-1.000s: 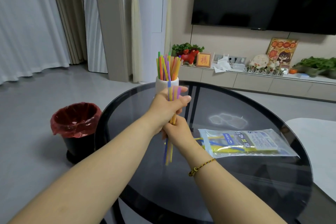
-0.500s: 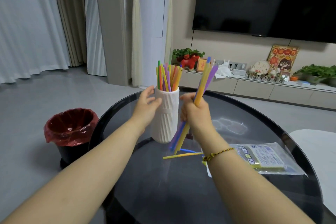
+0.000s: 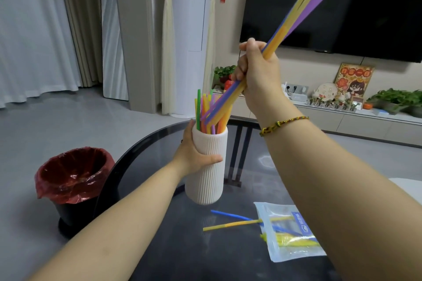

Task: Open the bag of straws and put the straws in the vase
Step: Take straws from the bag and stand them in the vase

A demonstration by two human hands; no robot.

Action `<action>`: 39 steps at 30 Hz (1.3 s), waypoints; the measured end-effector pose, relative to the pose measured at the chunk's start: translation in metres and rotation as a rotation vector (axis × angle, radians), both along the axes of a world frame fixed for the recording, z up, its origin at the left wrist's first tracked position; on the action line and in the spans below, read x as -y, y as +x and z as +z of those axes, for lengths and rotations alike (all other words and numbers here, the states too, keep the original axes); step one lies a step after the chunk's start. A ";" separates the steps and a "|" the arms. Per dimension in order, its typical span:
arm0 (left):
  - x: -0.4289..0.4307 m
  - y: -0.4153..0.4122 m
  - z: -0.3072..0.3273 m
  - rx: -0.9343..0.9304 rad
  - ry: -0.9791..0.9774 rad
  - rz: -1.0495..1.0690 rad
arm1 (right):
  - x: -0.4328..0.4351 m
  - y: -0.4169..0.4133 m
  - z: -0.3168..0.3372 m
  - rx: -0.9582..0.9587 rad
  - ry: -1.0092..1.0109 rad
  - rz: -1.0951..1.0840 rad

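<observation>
Straws are the subject: thin plastic ones in mixed colours, now split across three places. Noted largest to smallest.

Round dark glass table (image 3: 251, 258) carries everything, with its bare middle left as working space.

White ribbed cylindrical vase (image 3: 206, 166) stands upright on the glass, already bristling with upright straws (image 3: 206, 112) in green, orange, yellow and purple. Left hand (image 3: 194, 155) is wrapped round its body, fingers pressed to the ribs; judged a brace, so the tall, narrow vessel does not tip when the next lot goes in.

Clear plastic straw bag with blue print (image 3: 290, 232) lies flat near the right forearm, mouth towards the vase, a few yellow and blue straws inside.

Right hand (image 3: 258, 73) is raised above the rim, fist closed tight on a slanted bundle of yellow, blue and purple straws (image 3: 294, 20). Lower tips sit at the mouth among the standing ones; the tilt probably lets them find a gap.

Two loose straws (image 3: 230, 221), one blue, one yellow, lie crossed on the glass, reaching into the bag mouth; judged still to be collected.
</observation>
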State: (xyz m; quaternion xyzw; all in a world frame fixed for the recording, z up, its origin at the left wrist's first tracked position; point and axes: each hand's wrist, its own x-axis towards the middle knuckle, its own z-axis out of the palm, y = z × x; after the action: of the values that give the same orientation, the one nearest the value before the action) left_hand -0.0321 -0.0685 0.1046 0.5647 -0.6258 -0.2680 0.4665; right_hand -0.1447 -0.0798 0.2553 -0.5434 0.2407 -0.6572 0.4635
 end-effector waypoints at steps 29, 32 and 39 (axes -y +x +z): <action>0.008 0.000 -0.009 -0.030 -0.004 0.002 | 0.016 0.012 -0.022 -1.122 -0.527 -0.240; 0.009 0.001 -0.008 -0.047 0.034 0.039 | 0.015 0.013 -0.038 -1.384 -0.503 -0.215; 0.008 -0.002 -0.005 -0.096 0.059 0.067 | 0.011 0.000 -0.046 -1.093 -0.502 -0.295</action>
State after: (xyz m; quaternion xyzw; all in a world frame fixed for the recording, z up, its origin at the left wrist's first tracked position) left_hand -0.0346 -0.0770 0.0992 0.5855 -0.5750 -0.2975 0.4879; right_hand -0.1442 -0.0912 0.2098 -0.8550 0.3539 -0.3773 0.0353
